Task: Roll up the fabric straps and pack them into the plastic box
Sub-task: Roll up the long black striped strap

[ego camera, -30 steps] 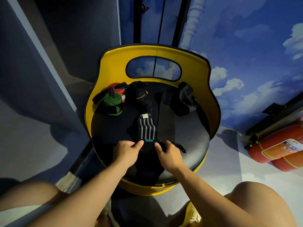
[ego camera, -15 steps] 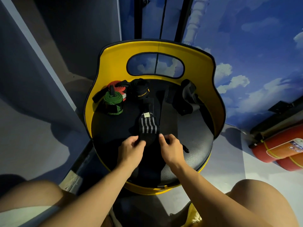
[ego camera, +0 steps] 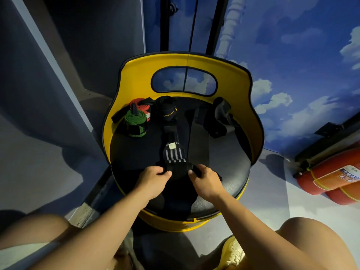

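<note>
Head view looks down on a yellow chair [ego camera: 187, 61] with a black round seat [ego camera: 231, 172] in the middle of the frame. Both hands meet at the near centre of the seat on a black strap with grey stripes [ego camera: 174, 155]. The left hand [ego camera: 153, 178] has thumb and fingers curled, pinching the left end of the rolled part; the right hand [ego camera: 204, 180] is curled round the right end. The unrolled length of the strap runs away up the frame, flat on the seat, with a small pale label on it. At the upper left of the seat a green rolled strap [ego camera: 135, 123] stands on end, touching a red rolled strap [ego camera: 140, 105] just behind it. A black roll with yellow lettering [ego camera: 166, 111] sits beside them at the upper centre. More black straps [ego camera: 220, 119] lie loose at the upper right of the seat. Two red fire extinguishers [ego camera: 331, 176] lie on the floor at the right edge. Bare knees fill the lower corners
</note>
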Demonstrator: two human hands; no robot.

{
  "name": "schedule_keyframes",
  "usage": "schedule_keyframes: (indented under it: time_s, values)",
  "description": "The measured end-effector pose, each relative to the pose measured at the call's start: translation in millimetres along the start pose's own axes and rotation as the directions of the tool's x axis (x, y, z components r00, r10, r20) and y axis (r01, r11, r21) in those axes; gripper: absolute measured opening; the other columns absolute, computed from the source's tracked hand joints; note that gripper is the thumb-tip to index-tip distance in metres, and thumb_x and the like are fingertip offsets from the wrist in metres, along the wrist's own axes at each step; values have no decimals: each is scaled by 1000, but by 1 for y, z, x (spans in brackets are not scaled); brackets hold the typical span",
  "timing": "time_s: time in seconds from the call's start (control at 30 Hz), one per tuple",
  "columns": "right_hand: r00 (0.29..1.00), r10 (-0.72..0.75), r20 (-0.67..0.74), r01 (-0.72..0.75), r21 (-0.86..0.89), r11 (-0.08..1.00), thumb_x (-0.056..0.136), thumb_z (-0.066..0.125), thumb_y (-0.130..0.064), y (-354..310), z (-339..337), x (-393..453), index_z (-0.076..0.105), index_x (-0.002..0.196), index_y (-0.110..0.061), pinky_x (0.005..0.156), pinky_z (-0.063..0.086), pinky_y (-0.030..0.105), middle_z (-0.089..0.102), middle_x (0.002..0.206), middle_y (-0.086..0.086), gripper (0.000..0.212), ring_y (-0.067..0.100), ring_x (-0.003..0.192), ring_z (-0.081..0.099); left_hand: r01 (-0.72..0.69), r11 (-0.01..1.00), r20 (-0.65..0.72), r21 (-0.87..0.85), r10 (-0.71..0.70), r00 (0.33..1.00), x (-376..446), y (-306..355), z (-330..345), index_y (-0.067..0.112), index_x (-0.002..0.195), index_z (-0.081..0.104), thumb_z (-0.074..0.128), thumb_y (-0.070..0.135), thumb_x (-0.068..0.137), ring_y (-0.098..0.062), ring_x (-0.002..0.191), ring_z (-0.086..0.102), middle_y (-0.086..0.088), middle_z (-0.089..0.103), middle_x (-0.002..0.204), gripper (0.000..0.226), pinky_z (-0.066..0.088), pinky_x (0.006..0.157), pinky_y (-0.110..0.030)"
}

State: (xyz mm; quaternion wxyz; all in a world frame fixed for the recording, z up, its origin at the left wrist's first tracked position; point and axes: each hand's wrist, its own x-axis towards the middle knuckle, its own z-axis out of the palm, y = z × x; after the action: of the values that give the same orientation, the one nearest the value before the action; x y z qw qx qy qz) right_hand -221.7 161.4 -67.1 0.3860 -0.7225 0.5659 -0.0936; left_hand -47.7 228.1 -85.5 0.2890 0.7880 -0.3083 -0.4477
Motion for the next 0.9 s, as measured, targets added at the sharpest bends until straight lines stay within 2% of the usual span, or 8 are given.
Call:
schedule_keyframes:
  time_s: [0.1,0.17,0.27,0.37,0.43,0.53,0.67,0.9]
  values:
    - [999,21,-24,-21,-25,999,103,50,-39,-7,-1,9,65,106,-9,71,40,30,71,103,14,34,32,97,63,-9,1000,-60,5,9,998,5,12,2,19,104,71,62,44,96,-27,95,71,-8,73,109,28,59,91,-47]
    - [999,30,-36,-30,-17,999,103,50,-40,-11,-1,14,65,102,-8,73,44,32,71,100,15,35,33,97,64,19,1000,-78,-14,-20,997,6,17,1,13,86,68,61,44,96,-30,90,71,-11,73,94,33,59,88,-47]
    - [997,79,-25,-78,58,995,101,52,-39,-13,-2,20,65,97,-10,75,48,33,70,93,9,32,29,94,64,47,997,-102,-55,-53,993,7,18,1,5,94,71,62,43,95,-31,90,70,-13,73,91,39,58,88,-46]
    - [994,111,-16,-108,128,986,99,53,-37,-12,2,21,62,95,-13,70,43,31,65,86,0,26,23,91,61,35,988,-124,-151,-54,991,5,17,7,17,95,70,64,38,95,-26,92,69,-3,72,97,22,59,90,-45]
    - [993,114,-20,-110,155,982,99,54,-38,-10,6,19,64,104,-13,79,48,33,67,95,2,27,23,96,63,-2,973,-184,-232,-42,982,0,15,13,26,111,67,68,33,94,-19,97,68,5,69,106,18,59,90,-43]
    - [988,147,-50,-133,218,967,98,56,-41,-9,8,18,65,120,-15,95,53,39,70,110,4,35,23,105,65,-30,925,-240,-378,-66,968,-5,15,18,30,112,66,73,31,92,-15,90,67,4,67,109,21,63,83,-41]
    - [980,199,-24,-172,409,896,93,67,-43,-5,10,17,69,111,-18,91,58,43,73,102,-3,31,17,97,70,45,829,-122,-557,-135,983,-9,18,10,21,115,69,78,22,88,-9,85,62,2,64,102,28,61,83,-36]
    - [959,228,166,-277,699,659,98,65,-33,-10,4,6,65,104,-17,90,59,41,73,105,5,17,18,99,70,185,876,91,-446,-161,983,-11,22,-9,22,109,61,86,35,79,-29,104,64,-1,61,117,41,58,86,-43]
